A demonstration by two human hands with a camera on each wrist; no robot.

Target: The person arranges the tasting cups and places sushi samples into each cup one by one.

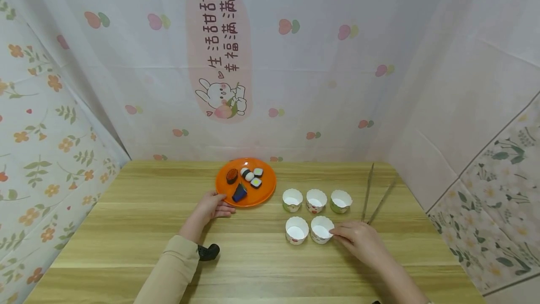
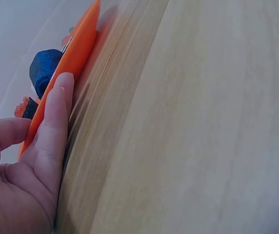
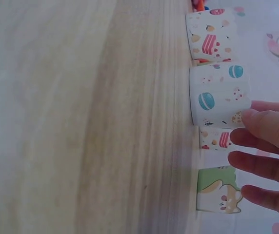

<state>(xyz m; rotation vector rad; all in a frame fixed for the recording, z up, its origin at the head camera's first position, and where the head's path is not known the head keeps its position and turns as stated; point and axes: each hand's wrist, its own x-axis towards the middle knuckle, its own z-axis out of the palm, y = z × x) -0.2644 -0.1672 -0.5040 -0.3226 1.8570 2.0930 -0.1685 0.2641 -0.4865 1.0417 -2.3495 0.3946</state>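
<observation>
My left hand [image 1: 212,207] grips the near-left rim of an orange plate [image 1: 263,196], thumb over the edge and fingers underneath, as the left wrist view shows. On the plate lie several toy sushi pieces, among them a blue-wrapped cone [image 1: 239,193], a roe-topped piece [image 1: 232,176] and a white roll with a dark band [image 1: 247,174]. With thumb and forefinger, my right hand [image 1: 358,240] pinches the rim of a white paper baking cup [image 1: 322,230] at the right of the front row. Its other fingers are spread in the right wrist view.
Beside the held cup stands another paper cup [image 1: 297,231]. Behind is a row of three cups [image 1: 316,201]. Two thin dark sticks [image 1: 381,200], set in a V, lie beyond my right hand. Patterned curtains [image 1: 329,97] border the wooden table [image 1: 253,266] at the back and sides.
</observation>
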